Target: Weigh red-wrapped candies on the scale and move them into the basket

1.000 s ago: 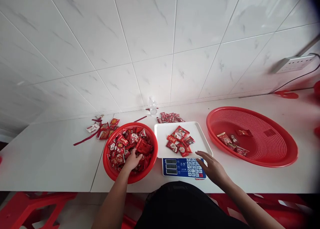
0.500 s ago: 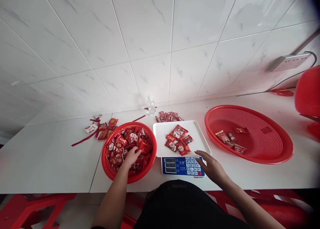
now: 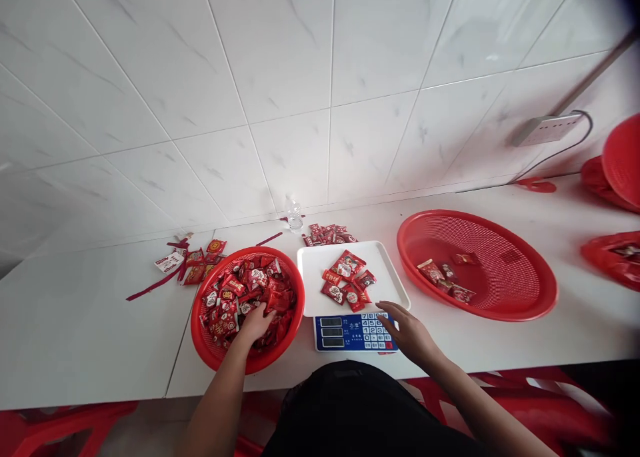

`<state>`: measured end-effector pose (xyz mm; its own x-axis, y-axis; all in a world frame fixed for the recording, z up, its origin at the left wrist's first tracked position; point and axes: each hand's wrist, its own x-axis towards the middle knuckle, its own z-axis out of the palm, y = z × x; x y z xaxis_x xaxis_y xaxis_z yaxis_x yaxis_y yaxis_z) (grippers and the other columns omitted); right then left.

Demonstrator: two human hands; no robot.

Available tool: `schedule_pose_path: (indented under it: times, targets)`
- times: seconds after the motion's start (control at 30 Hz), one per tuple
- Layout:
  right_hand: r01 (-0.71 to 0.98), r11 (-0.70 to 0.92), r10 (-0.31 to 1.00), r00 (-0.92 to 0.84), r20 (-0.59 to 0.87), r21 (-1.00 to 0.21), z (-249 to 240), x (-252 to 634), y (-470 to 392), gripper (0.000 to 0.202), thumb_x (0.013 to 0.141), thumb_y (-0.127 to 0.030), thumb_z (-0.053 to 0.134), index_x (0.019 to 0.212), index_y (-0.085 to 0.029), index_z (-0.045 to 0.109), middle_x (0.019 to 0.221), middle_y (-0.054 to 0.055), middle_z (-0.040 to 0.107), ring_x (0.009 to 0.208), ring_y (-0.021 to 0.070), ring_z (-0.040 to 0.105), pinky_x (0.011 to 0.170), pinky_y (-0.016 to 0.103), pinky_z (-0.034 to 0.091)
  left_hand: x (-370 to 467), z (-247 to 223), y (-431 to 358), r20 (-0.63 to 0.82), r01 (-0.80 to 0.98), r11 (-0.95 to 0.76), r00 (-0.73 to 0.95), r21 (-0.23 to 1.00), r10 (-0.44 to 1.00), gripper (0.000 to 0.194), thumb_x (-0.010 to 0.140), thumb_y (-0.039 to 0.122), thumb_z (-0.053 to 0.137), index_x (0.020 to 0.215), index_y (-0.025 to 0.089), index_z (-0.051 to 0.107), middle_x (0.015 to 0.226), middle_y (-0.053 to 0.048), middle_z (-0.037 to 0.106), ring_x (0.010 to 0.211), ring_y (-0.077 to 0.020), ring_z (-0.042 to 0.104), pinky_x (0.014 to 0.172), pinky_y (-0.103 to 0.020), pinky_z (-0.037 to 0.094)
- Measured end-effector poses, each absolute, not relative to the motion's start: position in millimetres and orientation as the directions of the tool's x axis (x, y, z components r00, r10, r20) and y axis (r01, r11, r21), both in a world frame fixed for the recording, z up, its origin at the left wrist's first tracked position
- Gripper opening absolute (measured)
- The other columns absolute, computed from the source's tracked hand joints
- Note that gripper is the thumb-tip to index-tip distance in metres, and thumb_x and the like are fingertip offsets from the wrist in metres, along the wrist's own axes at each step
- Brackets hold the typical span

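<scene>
My left hand (image 3: 257, 324) reaches into a round red basket (image 3: 199, 337) heaped with red-wrapped packets (image 3: 227, 307). Its fingers point down among the wrappers, and their tips are hidden, so a grip cannot be made out. At the front right corner of a white tray (image 3: 393, 284), my right hand (image 3: 407, 330) hovers with fingers apart and nothing held. Several red packets (image 3: 350, 264) lie in a cluster on that tray, which rests on a blue scale (image 3: 335, 344) with a keypad and displays.
A large oval red basket (image 3: 543, 297) on the right holds several packets. Behind the tray lie small packets (image 3: 330, 236) and a clear bottle (image 3: 294, 216). Packets and dark red ribbon (image 3: 155, 286) are at left. A red bag (image 3: 613, 257) sits far right.
The view has turned slightly right, bringing the red bag into sight. My left hand has sunk a little lower over the packets. My right hand keeps its place by the tray.
</scene>
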<state>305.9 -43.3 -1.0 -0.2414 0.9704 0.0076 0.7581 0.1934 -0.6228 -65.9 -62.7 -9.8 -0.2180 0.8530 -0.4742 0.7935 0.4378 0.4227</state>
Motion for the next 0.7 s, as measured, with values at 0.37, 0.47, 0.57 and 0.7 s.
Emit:
schedule_pose_path:
  times: [0.37,0.47,0.57,0.7]
  targets:
    - [0.745,0.178,0.973,-0.233,-0.001,-0.643,5,302,-43,0.033,0.084,-0.036,0.040,0.108,-0.024,0.060,0.115,0.007,0.062,0.102,0.0238,0.060,0.084,0.040,0.051,-67,-9,-60,-0.429,0.764,0.370,-0.136,0.528,0.893,0.021,0.072,0.027,0.056,0.090,0.018,0.056,0.095,-0.006,0.067,0.087,-0.0195,0.061,0.075,-0.025,0.043]
    - [0.742,0.166,0.975,-0.221,-0.003,-0.649,6,303,-42,0.032,0.084,-0.035,0.041,0.107,-0.025,0.060,0.115,0.007,0.062,0.101,0.0237,0.060,0.084,0.040,0.050,-70,-11,-61,-0.413,0.758,0.384,-0.167,0.527,0.895,0.014,0.071,0.026,0.056,0.082,0.018,0.055,0.086,-0.004,0.067,0.083,-0.0191,0.061,0.073,-0.025,0.043]
    - [0.743,0.161,0.976,-0.219,-0.009,-0.650,7,304,-41,0.032,0.084,-0.034,0.041,0.107,-0.025,0.060,0.114,0.007,0.062,0.101,0.0234,0.060,0.085,0.040,0.050,-76,-9,-63,-0.384,0.743,0.408,-0.219,0.531,0.897,0.012,0.071,0.029,0.055,0.076,0.018,0.054,0.077,-0.002,0.066,0.077,-0.0181,0.061,0.069,-0.025,0.042]
    - [0.744,0.158,0.974,-0.227,-0.024,-0.649,11,303,-40,0.033,0.084,-0.033,0.040,0.108,-0.024,0.060,0.115,0.007,0.062,0.102,0.0230,0.060,0.085,0.039,0.050,-85,7,-64,-0.308,0.689,0.443,-0.319,0.574,0.896,0.019,0.070,0.037,0.054,0.075,0.019,0.054,0.073,-0.001,0.063,0.070,-0.0172,0.059,0.064,-0.025,0.041]
